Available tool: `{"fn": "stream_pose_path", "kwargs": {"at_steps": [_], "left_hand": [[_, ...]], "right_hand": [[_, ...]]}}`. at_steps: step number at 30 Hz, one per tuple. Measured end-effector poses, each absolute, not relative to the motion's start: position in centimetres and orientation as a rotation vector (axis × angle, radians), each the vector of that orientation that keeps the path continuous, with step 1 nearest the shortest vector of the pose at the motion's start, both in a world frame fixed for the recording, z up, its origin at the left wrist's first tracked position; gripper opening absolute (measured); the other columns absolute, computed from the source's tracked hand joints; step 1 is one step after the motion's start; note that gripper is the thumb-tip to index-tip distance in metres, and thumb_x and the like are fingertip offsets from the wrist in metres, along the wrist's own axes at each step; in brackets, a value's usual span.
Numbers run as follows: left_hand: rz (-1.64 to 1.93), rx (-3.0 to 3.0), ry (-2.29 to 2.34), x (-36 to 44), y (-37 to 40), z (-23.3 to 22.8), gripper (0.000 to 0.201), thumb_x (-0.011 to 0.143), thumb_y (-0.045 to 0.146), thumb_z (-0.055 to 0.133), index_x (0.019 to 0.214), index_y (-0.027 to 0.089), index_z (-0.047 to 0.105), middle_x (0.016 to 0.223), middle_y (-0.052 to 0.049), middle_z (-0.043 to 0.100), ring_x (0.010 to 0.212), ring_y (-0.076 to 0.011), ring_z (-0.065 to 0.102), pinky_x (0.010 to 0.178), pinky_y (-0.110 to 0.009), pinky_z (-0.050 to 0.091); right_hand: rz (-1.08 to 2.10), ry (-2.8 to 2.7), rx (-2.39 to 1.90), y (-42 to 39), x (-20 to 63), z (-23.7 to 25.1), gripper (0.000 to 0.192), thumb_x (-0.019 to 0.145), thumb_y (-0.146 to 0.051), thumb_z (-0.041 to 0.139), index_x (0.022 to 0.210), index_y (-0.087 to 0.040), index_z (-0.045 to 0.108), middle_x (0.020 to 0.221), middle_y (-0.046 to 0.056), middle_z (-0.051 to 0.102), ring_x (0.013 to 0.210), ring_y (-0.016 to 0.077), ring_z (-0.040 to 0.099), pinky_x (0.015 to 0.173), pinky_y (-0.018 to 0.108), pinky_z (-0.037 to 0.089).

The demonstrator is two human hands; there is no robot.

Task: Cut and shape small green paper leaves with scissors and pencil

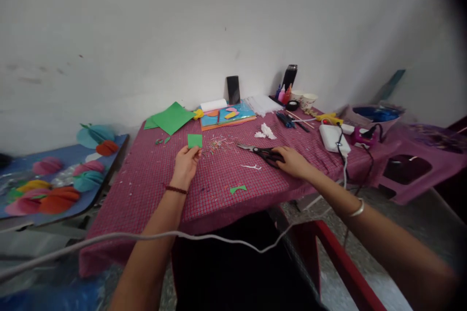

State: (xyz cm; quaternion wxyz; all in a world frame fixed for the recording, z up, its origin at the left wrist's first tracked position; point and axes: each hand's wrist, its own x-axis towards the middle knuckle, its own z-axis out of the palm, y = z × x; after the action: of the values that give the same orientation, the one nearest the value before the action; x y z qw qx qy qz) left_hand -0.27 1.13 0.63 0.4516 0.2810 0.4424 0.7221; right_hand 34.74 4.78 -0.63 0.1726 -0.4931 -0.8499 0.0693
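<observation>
My left hand pinches a small green paper square by its lower edge, just above the checked tablecloth. Off to the right, my right hand is closed around the black handles of a pair of scissors. Their blades point left, toward a scatter of tiny coloured scraps. Nearer the table's front edge lies a green paper offcut. A thin white strip rests just below the scissors.
Large green sheets and a blue-topped stack lie at the back, by a standing phone. Crumpled tissue, glue bottles and a white box with cables are right. A white cord crosses in front. Paper ornaments sit left.
</observation>
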Motion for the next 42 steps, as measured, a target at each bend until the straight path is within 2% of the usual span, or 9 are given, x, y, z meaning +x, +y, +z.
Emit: {"fn": "stream_pose_path", "kwargs": {"at_steps": [4,8,13,17,20,26,31,37,42], "left_hand": [[1.677,0.706,1.12,-0.5,1.6,1.4,0.022,0.058,0.02,0.078,0.065,0.013,0.058,0.062,-0.001,0.063,0.054,-0.0078,0.058,0.054,-0.019,0.046],[1.625,0.739,1.112,-0.5,2.6,4.0,0.018,0.063,0.021,0.076,0.064,0.013,0.061,0.064,-0.002,0.064,0.056,-0.0072,0.057,0.055,-0.018,0.046],[1.618,0.807,1.069,0.5,4.4,7.4,0.015,0.063,0.022,0.077,0.065,0.013,0.065,0.066,-0.003,0.067,0.057,-0.0079,0.058,0.055,-0.019,0.047],[1.68,0.807,1.012,1.0,7.0,9.1,0.018,0.06,0.023,0.08,0.065,0.015,0.064,0.065,-0.001,0.068,0.057,-0.0092,0.061,0.054,-0.019,0.049],[1.682,0.789,0.98,1.0,8.6,9.9,0.02,0.06,0.022,0.08,0.068,0.015,0.063,0.065,0.0,0.068,0.057,-0.0091,0.061,0.054,-0.019,0.049],[1.517,0.768,1.146,0.8,8.9,9.0,0.02,0.063,0.023,0.077,0.074,0.014,0.063,0.06,0.001,0.064,0.051,-0.0089,0.055,0.046,-0.019,0.044],[1.493,0.791,1.244,0.3,9.2,7.0,0.015,0.062,0.02,0.074,0.069,0.014,0.062,0.058,0.004,0.06,0.049,-0.0067,0.051,0.049,-0.018,0.043],[1.436,0.795,1.259,0.3,9.5,6.1,0.015,0.061,0.019,0.074,0.066,0.013,0.062,0.057,0.004,0.06,0.047,-0.0067,0.051,0.048,-0.019,0.043],[1.434,0.74,1.266,0.8,9.6,5.9,0.018,0.059,0.02,0.076,0.068,0.013,0.062,0.057,0.004,0.06,0.048,-0.008,0.053,0.048,-0.02,0.046]], "right_hand": [[0.091,-2.579,-1.403,7.0,33.6,0.7,0.045,0.073,-0.035,0.064,0.115,-0.019,0.06,0.104,0.014,0.067,0.092,0.028,0.062,0.078,0.035,0.044],[0.141,-2.603,-1.474,8.3,32.6,1.4,0.045,0.072,-0.035,0.064,0.114,-0.019,0.058,0.096,0.013,0.069,0.082,0.0262,0.066,0.069,0.032,0.045],[0.761,-2.387,-1.142,8.2,30.4,2.3,0.061,0.077,-0.027,0.057,0.136,-0.023,0.041,0.095,0.009,0.069,0.074,0.0184,0.064,0.064,0.027,0.047],[1.336,-2.232,-0.775,9.0,27.2,4.3,0.079,0.071,-0.025,0.061,0.142,-0.021,0.028,0.11,0.013,0.059,0.088,0.0193,0.059,0.071,0.028,0.048],[1.657,-2.039,-0.597,10.2,24.5,5.7,0.074,0.073,-0.037,0.064,0.136,-0.017,0.031,0.1,0.008,0.053,0.087,0.0179,0.053,0.073,0.029,0.045],[1.931,-1.809,-0.427,11.5,20.7,5.2,0.066,0.076,-0.051,0.067,0.125,-0.015,0.041,0.091,0.002,0.045,0.08,0.0128,0.043,0.073,0.027,0.039],[2.013,-1.701,-0.453,11.6,20.0,3.3,0.058,0.076,-0.046,0.069,0.12,-0.014,0.048,0.091,0.002,0.047,0.08,0.0113,0.044,0.073,0.024,0.039],[2.05,-1.701,-0.608,11.7,20.5,2.4,0.052,0.076,-0.047,0.068,0.113,-0.014,0.054,0.076,-0.002,0.046,0.064,0.0073,0.042,0.054,0.019,0.035],[2.106,-1.587,-0.605,11.6,20.4,1.9,0.051,0.073,-0.05,0.069,0.106,-0.012,0.056,0.07,-0.003,0.045,0.056,0.0051,0.042,0.047,0.017,0.035]]}}
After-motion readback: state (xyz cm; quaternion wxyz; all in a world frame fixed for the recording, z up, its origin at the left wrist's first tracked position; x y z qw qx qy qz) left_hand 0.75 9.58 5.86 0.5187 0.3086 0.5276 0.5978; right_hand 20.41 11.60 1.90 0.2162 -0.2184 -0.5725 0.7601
